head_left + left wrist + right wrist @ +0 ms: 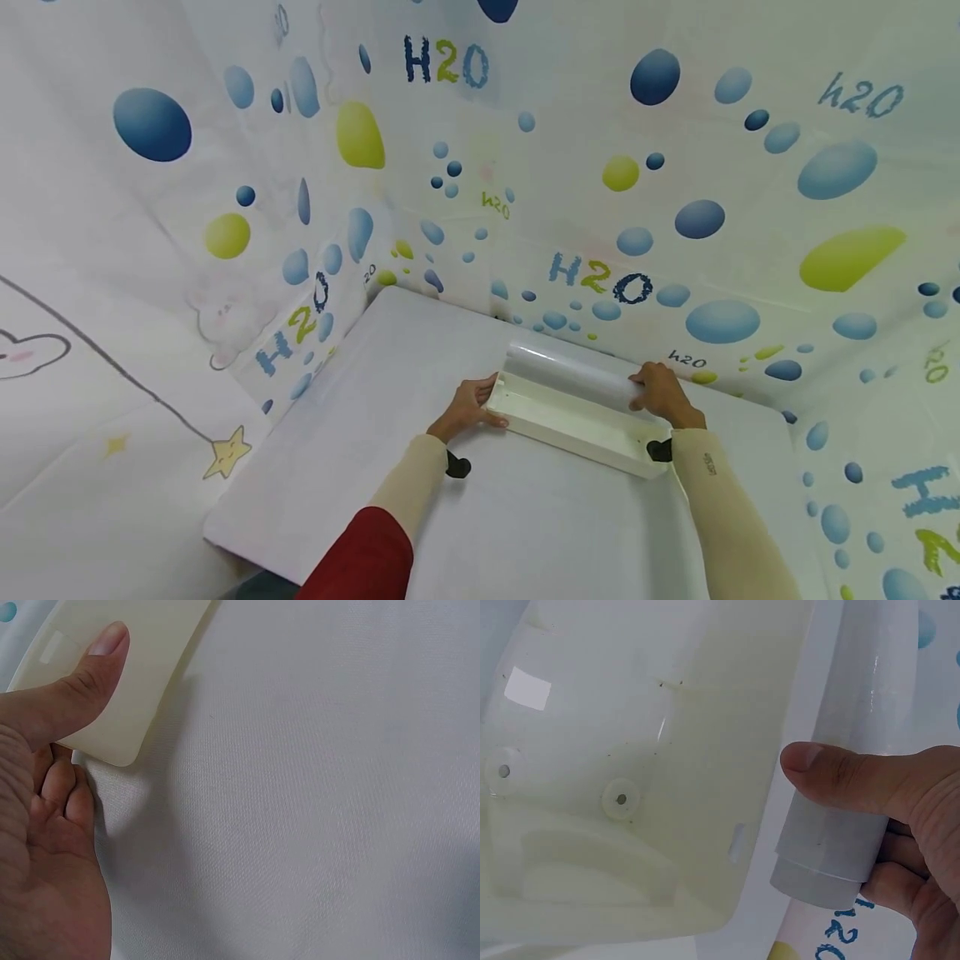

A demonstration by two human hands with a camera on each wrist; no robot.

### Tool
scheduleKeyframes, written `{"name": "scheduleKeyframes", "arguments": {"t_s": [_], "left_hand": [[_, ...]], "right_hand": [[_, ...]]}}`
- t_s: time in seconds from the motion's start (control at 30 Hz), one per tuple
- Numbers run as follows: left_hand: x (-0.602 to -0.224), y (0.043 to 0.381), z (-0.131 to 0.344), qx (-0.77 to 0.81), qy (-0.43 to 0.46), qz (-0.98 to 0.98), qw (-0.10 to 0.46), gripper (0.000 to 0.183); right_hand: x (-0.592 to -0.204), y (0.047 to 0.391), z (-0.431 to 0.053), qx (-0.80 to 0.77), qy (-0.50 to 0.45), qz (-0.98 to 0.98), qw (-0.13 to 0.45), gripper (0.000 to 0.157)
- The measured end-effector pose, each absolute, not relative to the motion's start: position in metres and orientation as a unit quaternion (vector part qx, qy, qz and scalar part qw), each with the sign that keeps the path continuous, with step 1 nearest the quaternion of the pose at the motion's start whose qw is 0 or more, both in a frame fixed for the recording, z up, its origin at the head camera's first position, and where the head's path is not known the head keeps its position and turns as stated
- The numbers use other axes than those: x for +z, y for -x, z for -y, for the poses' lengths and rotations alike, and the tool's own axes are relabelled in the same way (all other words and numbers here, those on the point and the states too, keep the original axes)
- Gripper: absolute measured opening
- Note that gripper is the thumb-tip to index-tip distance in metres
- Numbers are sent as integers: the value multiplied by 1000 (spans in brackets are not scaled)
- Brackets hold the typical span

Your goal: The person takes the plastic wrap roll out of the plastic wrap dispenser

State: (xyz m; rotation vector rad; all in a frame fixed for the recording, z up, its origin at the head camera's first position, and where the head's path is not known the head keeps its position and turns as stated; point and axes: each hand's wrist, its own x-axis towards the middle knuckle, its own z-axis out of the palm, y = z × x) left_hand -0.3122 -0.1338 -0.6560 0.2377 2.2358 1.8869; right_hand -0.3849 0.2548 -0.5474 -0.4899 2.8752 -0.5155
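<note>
A long, shallow cream plastic box (573,421) lies open-side up on the white table. My left hand (467,410) grips its left end; in the left wrist view the thumb lies over the box's outer wall (142,682), with the other fingers partly hidden behind it. Along the box's far side is a roll of clear plastic wrap (566,371). Holding the right end of that roll is my right hand (663,393), its thumb on the near side and its fingers curled round behind. In the right wrist view, the roll's core end (814,885) sticks out below the wrap.
The white tabletop (345,417) reaches the back wall just beyond the roll. A wall covering (570,167) printed with bubbles and "H2O" surrounds the table at the back and sides. Dark wrist straps (458,465) show at both sleeves.
</note>
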Motion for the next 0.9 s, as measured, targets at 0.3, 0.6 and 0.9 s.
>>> {"name": "scheduleKeyframes", "arguments": {"t_s": [0.3,0.6,0.9], "left_hand": [[-656,312,135,639,-79,-758,106,105],[-655,311,135,647,-72,-751,115,105],[-654,310,134,644,-68,-753,113,105]], "right_hand": [[-557,388,-255,-171,182,-964,89,55],[-565,393,-256,-182,188,-960,98,53],[-571,395,-262,-178,205,-958,95,56]]}}
